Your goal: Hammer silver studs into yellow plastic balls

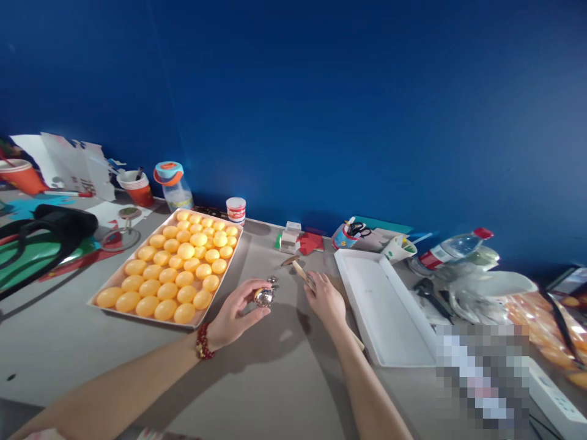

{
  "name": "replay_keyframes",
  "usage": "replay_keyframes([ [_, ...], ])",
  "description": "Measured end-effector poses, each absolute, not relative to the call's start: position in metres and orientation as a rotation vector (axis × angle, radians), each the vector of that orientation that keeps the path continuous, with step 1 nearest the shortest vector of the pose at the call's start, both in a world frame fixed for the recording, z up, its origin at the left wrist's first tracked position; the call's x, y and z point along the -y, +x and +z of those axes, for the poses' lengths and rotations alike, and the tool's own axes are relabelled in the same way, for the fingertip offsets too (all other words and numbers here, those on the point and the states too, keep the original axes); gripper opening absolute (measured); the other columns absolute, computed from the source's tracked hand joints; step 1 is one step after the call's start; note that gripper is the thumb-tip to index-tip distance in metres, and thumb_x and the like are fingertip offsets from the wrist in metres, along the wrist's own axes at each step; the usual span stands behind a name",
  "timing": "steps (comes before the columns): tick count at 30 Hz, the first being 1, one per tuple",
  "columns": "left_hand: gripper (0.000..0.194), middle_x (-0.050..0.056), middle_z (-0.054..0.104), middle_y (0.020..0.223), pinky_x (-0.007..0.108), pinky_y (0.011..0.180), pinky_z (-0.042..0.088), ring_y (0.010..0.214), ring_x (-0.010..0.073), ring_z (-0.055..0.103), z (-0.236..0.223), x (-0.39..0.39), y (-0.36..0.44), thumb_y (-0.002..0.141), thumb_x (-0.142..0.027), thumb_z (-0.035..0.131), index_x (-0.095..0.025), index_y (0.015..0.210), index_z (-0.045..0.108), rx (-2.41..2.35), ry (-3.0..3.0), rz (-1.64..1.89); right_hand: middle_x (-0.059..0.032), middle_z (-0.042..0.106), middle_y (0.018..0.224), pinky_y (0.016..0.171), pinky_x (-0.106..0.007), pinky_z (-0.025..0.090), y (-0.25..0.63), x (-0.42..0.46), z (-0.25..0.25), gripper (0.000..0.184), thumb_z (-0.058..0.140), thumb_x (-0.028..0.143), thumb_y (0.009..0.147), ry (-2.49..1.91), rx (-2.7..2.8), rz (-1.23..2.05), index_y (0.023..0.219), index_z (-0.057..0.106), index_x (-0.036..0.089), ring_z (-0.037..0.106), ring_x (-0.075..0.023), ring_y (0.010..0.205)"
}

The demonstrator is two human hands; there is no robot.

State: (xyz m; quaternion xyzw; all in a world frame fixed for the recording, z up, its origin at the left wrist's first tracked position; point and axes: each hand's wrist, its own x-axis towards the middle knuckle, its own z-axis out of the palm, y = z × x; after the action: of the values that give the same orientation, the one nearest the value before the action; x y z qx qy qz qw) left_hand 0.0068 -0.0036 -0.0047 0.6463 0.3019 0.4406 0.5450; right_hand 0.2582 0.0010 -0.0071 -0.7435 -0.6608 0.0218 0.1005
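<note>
My left hand (241,310) holds a shiny silver ball (264,297) between fingers and thumb, with some yellow showing at its upper edge. Just beyond the ball, a small silvery piece (273,279) lies on the table. My right hand (326,300) is closed around a light wooden stick (300,270), whose full shape the hand hides. A small brown pointed thing (290,261) lies close to the stick's far end. Left of my hands stands a shallow tray (215,305) filled with rows of orange balls (184,277).
To the right is a white rectangular tray (389,305). Along the blue wall stand a small red-and-white tub (236,209), small boxes (290,238), a pen cup (345,236) and a clear bottle (454,247). A black-handled tool (431,296) and a power strip (557,391) lie farther right.
</note>
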Motion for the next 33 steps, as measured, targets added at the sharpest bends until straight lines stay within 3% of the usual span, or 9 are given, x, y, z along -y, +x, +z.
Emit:
replay_keyframes([
  [7,0.035,0.011,0.054,0.128,0.040,0.098,0.050,0.115,0.0248,0.057,-0.009,0.002,0.010,0.087,-0.022,0.065,-0.023,0.122,0.058,-0.606,1.397,1.047,-0.0080,0.063,0.119,0.071,-0.027,0.047,0.259,-0.002,-0.008,0.033,0.052,0.022,0.092,-2.187,1.951,0.076,0.125,0.054,0.020,0.065,-0.0200,0.094],
  [14,0.037,0.011,0.059,0.126,0.035,0.093,0.052,0.109,0.0234,0.059,-0.005,0.003,0.009,0.086,-0.025,0.065,-0.022,0.122,0.058,-0.661,1.372,1.013,-0.0081,0.063,0.117,0.072,-0.026,0.047,0.260,-0.002,-0.008,0.034,0.052,0.021,0.091,-2.183,1.934,0.091,0.125,0.054,0.022,0.064,-0.0196,0.095],
  [20,0.040,0.009,0.059,0.124,0.032,0.082,0.055,0.083,0.0158,0.065,-0.002,0.003,0.008,0.087,-0.027,0.064,-0.024,0.126,0.057,-0.728,1.341,0.932,-0.0089,0.062,0.122,0.073,-0.027,0.048,0.260,-0.002,-0.008,0.035,0.053,0.021,0.090,-2.182,1.926,0.093,0.126,0.054,0.020,0.065,-0.0205,0.097],
  [23,0.040,0.009,0.056,0.126,0.033,0.081,0.056,0.084,0.0169,0.067,0.000,0.003,0.009,0.086,-0.029,0.065,-0.024,0.125,0.058,-0.713,1.326,0.935,-0.0089,0.062,0.122,0.071,-0.026,0.048,0.259,-0.002,-0.008,0.035,0.053,0.021,0.090,-2.191,1.919,0.090,0.125,0.055,0.020,0.065,-0.0207,0.097],
  [28,0.040,0.007,0.066,0.101,0.036,0.086,0.053,0.088,0.0208,0.068,0.002,0.002,0.009,0.091,-0.032,0.059,-0.022,0.130,0.057,-0.661,1.271,0.898,-0.0089,0.062,0.121,0.071,-0.027,0.048,0.259,-0.002,-0.008,0.035,0.052,0.022,0.091,-2.192,1.917,0.101,0.126,0.054,0.021,0.065,-0.0204,0.096],
  [33,0.040,0.008,0.068,0.097,0.037,0.082,0.053,0.083,0.0214,0.069,0.001,0.003,0.009,0.092,-0.035,0.057,-0.021,0.130,0.058,-0.637,1.258,0.908,-0.0090,0.062,0.123,0.073,-0.027,0.047,0.259,-0.002,-0.008,0.035,0.052,0.022,0.091,-2.202,1.916,0.118,0.126,0.054,0.020,0.065,-0.0204,0.097],
])
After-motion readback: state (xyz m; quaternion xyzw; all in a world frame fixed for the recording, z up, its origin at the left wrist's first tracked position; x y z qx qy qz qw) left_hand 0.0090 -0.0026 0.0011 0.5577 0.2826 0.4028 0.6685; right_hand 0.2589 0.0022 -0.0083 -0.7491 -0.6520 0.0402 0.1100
